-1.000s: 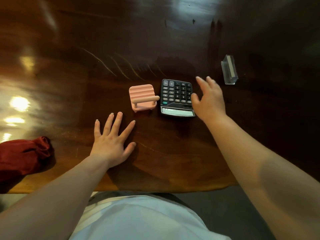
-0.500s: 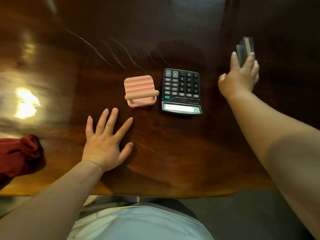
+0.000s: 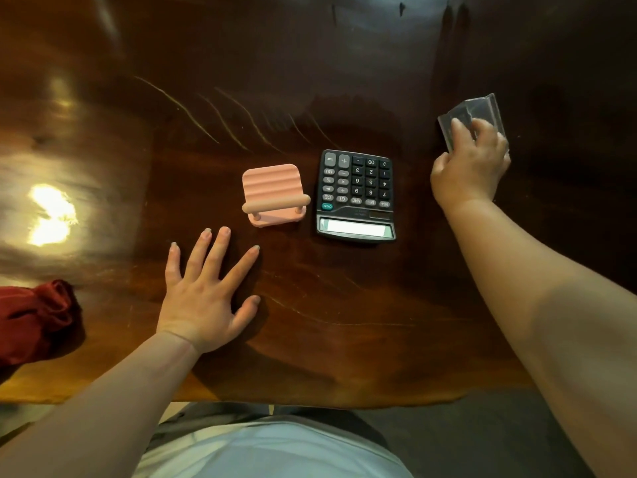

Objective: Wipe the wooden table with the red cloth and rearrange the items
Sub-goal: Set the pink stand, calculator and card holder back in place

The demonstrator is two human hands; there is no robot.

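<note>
From the head camera I see my left hand (image 3: 206,298) lying flat on the dark wooden table (image 3: 344,322), palm down, fingers spread wide and holding nothing. It rests near the front edge, just short of the pink ridged stand (image 3: 274,194), not touching it. My right hand (image 3: 470,163) is stretched out to the far right, fingers curled over a clear plastic holder (image 3: 482,112) and gripping it; the holder is blurred, and I cannot tell whether it is lifted or touching the table. The black calculator (image 3: 356,194) lies flat between the pink stand and my right hand, just beside the stand, its display toward me and its keys upside down from where I look. The red cloth (image 3: 34,319) sits bunched up at the left edge of the view, on the table's near left corner, well apart from both hands. Pale curved streaks (image 3: 220,115) cross the polished surface beyond the stand, and bright light glares on the left side.
</note>
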